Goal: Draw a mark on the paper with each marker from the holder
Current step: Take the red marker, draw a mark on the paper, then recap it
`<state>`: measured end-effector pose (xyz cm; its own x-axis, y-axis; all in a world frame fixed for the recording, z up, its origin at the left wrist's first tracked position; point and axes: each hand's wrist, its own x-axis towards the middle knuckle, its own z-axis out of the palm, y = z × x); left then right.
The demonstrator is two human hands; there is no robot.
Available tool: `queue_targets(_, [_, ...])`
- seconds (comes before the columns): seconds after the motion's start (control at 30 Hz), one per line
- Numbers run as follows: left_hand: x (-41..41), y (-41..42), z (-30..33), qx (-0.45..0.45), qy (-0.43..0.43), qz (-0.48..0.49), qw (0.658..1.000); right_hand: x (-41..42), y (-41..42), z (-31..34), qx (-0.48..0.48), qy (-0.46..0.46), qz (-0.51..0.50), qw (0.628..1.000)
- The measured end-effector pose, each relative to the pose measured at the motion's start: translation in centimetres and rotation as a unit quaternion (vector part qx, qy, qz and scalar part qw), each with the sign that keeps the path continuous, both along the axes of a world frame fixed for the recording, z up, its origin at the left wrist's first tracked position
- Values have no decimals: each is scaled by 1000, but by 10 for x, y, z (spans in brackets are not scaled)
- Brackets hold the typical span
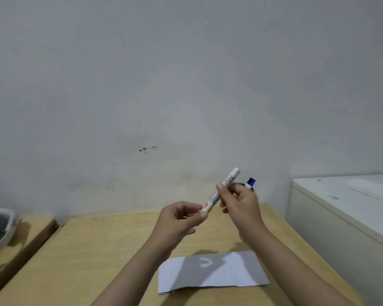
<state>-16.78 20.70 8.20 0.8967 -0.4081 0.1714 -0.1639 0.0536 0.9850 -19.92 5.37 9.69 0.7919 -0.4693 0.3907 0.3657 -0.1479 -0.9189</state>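
Observation:
I hold a white board marker slanted in the air above the wooden table. My right hand grips its barrel near the middle. My left hand pinches its lower end, where a bit of red shows. Behind my right hand stands another marker with a blue and black end; what it stands in is hidden by the hand. A white sheet of paper lies on the table below my hands, partly in their shadow, with a faint curved mark near its middle.
A white cabinet or appliance stands at the right, beside the table. A second wooden surface with a grey bowl-like object is at the left. A pale wall rises right behind the table.

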Motion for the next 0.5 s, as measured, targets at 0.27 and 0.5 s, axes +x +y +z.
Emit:
queue_targets(0.27, [-3, 12, 2, 36, -83, 12, 996, 0, 18, -15, -35, 19, 53, 998])
queue_targets(0.5, [6, 16, 0, 25, -34, -56, 998, 2, 12, -21, -27, -29, 118, 992])
